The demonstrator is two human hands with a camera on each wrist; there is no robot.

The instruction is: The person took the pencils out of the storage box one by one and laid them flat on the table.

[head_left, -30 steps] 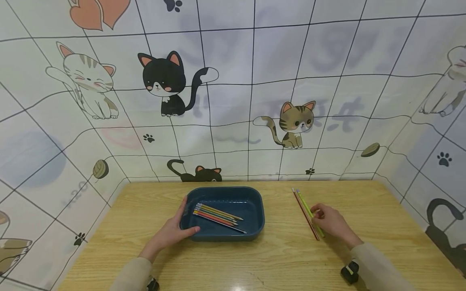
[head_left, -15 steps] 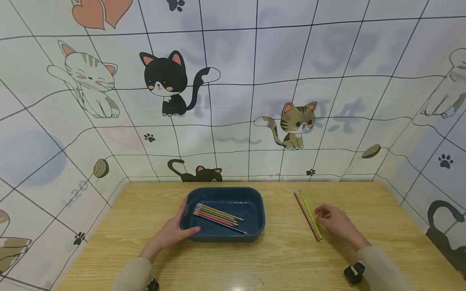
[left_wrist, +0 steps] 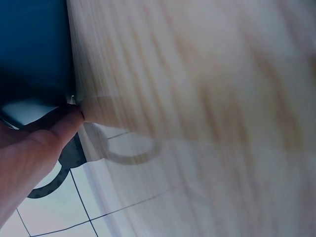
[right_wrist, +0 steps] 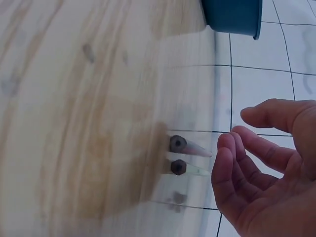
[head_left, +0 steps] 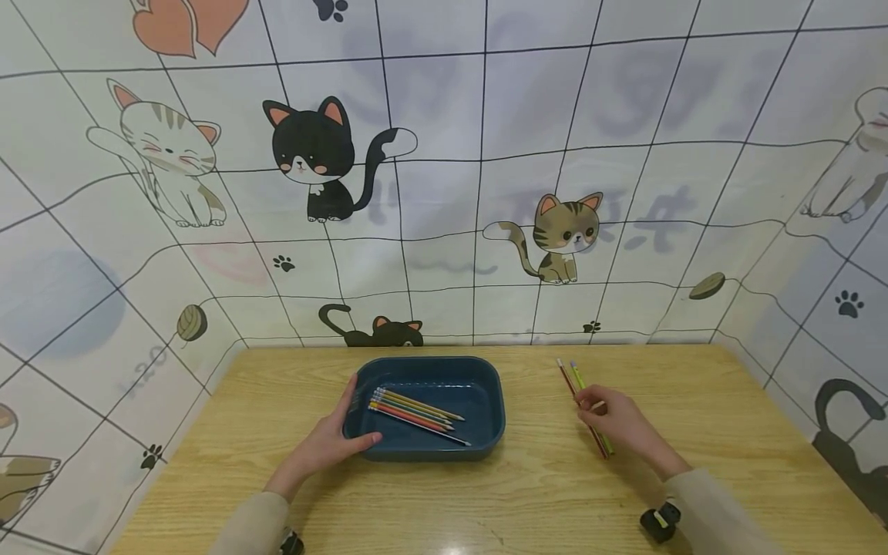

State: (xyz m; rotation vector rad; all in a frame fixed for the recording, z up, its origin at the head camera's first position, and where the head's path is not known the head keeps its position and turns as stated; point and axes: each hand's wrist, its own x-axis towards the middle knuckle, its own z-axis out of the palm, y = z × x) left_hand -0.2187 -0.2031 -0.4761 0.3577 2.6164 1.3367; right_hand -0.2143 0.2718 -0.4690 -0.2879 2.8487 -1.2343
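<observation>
A dark blue rectangular dish [head_left: 444, 451] sits on the table with several colored pencils [head_left: 416, 411] lying side by side inside it. My left hand [head_left: 324, 445] grips its left side, thumb over the front-left rim and fingers along the outer wall; the left wrist view shows fingertips [left_wrist: 71, 118] against the dish. To the right, a red pencil [head_left: 567, 381] and a yellow-green pencil [head_left: 579, 376] lie almost parallel on the table. Over them is my right hand [head_left: 617, 420], thumb and fingers apart in the right wrist view, where both pencils' ends point at the camera.
The light wooden table [head_left: 527, 501] meets a white gridded wall covering [head_left: 444, 193] printed with cats at its back and sides. A small black device [head_left: 660, 523] is strapped at the right wrist.
My right hand first drew back to the right from the yellow-green pencil, which shifted slightly, then moved left over both pencils. The left hand and the dish have stayed in place.
</observation>
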